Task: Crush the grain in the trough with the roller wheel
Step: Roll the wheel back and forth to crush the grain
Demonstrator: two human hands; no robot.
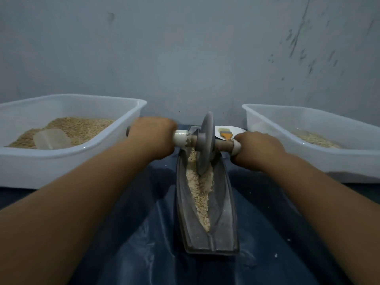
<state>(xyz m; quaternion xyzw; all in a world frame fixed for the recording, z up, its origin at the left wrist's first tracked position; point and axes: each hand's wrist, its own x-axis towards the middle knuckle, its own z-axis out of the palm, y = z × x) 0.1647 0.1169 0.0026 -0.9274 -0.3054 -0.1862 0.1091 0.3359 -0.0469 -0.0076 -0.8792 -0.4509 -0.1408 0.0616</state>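
A long grey boat-shaped trough (226, 202) lies lengthwise in front of me on a dark blue sheet. Pale crushed grain (200, 194) fills its central groove. The grey roller wheel (205, 140) stands upright in the groove in the trough's far half, its axle running left to right. My left hand (152, 136) grips the left handle of the axle. My right hand (255, 148) grips the right handle. Both handles have white sleeves, mostly hidden under my fingers.
A white plastic tub (67, 155) with brown grain and a clear scoop (51, 138) stands at the left. A second white tub (329, 161) with a little grain stands at the right. Behind the wheel, a white plate (236, 129) holds an orange-handled brush (226, 135). A grey wall is close behind.
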